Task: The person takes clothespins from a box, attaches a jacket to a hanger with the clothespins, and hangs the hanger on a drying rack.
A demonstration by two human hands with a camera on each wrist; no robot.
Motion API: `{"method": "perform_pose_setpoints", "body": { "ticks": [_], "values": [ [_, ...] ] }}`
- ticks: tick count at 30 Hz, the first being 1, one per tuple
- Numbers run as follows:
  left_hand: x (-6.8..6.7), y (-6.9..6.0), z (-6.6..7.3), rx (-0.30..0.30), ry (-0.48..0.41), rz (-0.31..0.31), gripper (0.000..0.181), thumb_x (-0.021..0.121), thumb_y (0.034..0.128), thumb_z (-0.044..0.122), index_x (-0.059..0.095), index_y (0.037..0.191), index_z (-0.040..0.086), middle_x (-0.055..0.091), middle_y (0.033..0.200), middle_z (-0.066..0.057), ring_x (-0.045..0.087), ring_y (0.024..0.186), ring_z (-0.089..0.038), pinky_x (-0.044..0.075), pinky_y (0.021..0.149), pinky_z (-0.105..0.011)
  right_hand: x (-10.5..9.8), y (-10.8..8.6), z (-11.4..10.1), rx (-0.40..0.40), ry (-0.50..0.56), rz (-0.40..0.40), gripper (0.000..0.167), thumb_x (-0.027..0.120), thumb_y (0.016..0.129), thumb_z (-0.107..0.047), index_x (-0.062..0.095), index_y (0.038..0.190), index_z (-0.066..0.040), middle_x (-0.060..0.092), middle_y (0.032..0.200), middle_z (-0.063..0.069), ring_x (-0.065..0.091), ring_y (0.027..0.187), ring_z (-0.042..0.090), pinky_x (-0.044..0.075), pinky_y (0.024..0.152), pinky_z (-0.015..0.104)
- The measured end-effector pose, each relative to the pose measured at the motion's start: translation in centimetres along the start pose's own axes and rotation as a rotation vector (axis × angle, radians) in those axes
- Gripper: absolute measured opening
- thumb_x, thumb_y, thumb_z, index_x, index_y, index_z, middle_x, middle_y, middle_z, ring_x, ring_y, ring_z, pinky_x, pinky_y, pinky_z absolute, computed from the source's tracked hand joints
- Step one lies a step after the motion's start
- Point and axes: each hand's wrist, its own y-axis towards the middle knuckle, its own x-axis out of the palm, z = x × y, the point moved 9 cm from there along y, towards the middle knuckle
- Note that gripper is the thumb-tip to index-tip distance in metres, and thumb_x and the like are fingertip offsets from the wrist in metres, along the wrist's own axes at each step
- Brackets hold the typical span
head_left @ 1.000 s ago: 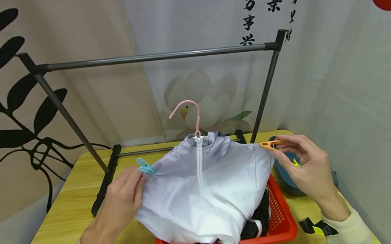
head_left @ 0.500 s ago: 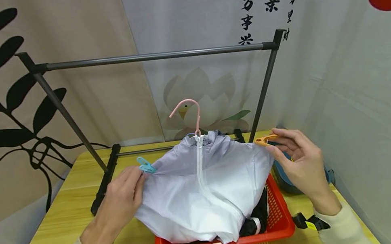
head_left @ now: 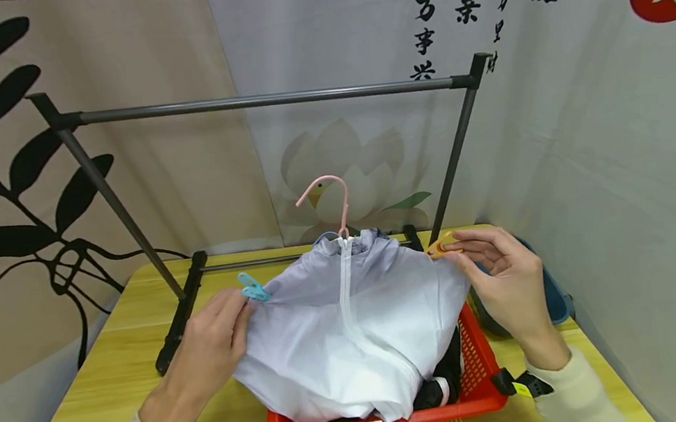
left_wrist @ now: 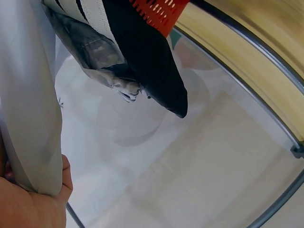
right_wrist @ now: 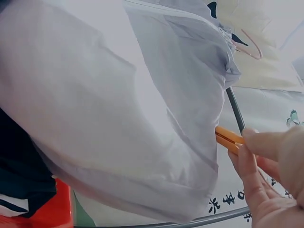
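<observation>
A pale grey-to-white zip jacket point(head_left: 311, 355) is on a pink hanger point(head_left: 345, 203), whose hook stands up above the collar. At the left shoulder my left hand point(head_left: 210, 336) grips the jacket's edge, just below a light blue clothespin point(head_left: 253, 289) clipped on the fabric. Between thumb and fingers, my right hand point(head_left: 504, 278) pinches an orange clothespin point(right_wrist: 227, 137). In the right wrist view, that clothespin's tip meets the fabric at the other shoulder; whether it bites the cloth I cannot tell. The hanger's arms are hidden inside the jacket.
A red basket point(head_left: 487, 376) with dark, white-striped clothing point(head_left: 446, 370) stands under the jacket. Behind my right hand is a dark blue container point(head_left: 556, 300). A grey metal rack point(head_left: 267, 98) spans the back of the wooden table point(head_left: 115, 407), before a printed curtain.
My right hand has moved left with the orange clothespin, from the sleeve's outer end inward along the shoulder toward the collar. The left hand has stayed in place.
</observation>
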Motion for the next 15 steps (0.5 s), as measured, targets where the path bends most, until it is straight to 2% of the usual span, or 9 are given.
{"method": "perform_pose_setpoints", "body": {
  "ticks": [2, 4, 10, 15],
  "values": [
    [0.0, 0.0, 0.0, -0.002, -0.004, 0.003, 0.048, 0.041, 0.1273, 0.032, 0.073, 0.11, 0.0, 0.073, 0.099, -0.01, 0.069, 0.086, -0.016, 0.063, 0.072, -0.028, 0.1, 0.1, -0.2, -0.008, -0.025, -0.013, 0.06, 0.085, 0.088, 0.028, 0.078, 0.141, 0.002, 0.079, 0.132, 0.005, 0.084, 0.11, 0.006, 0.066, 0.102, 0.021],
    [-0.1, 0.0, -0.1, -0.003, -0.007, 0.003, 0.048, 0.042, 0.1272, 0.032, 0.073, 0.11, 0.0, 0.073, 0.098, -0.01, 0.068, 0.085, -0.016, 0.062, 0.072, -0.027, 0.2, 0.1, -0.4, -0.01, -0.041, -0.034, 0.063, 0.086, 0.088, 0.027, 0.077, 0.145, 0.001, 0.079, 0.135, 0.005, 0.084, 0.111, 0.005, 0.065, 0.103, 0.02],
    [-0.1, -0.1, 0.0, 0.008, -0.014, 0.005, 0.047, 0.043, 0.1269, 0.031, 0.072, 0.108, 0.0, 0.071, 0.097, -0.009, 0.067, 0.084, -0.015, 0.061, 0.072, -0.026, 0.7, 0.2, -0.6, -0.01, -0.053, -0.113, 0.069, 0.086, 0.089, 0.025, 0.076, 0.151, -0.004, 0.08, 0.137, 0.022, 0.083, 0.11, 0.004, 0.064, 0.105, 0.019],
    [-0.2, -0.2, 0.0, 0.011, -0.013, 0.009, 0.047, 0.042, 0.127, 0.03, 0.072, 0.108, 0.0, 0.071, 0.097, -0.01, 0.067, 0.084, -0.015, 0.061, 0.072, -0.026, 1.2, 0.1, -0.8, -0.052, -0.072, -0.143, 0.067, 0.086, 0.087, 0.027, 0.077, 0.148, 0.0, 0.08, 0.135, 0.024, 0.08, 0.109, 0.005, 0.063, 0.103, 0.015]
  ]
}}
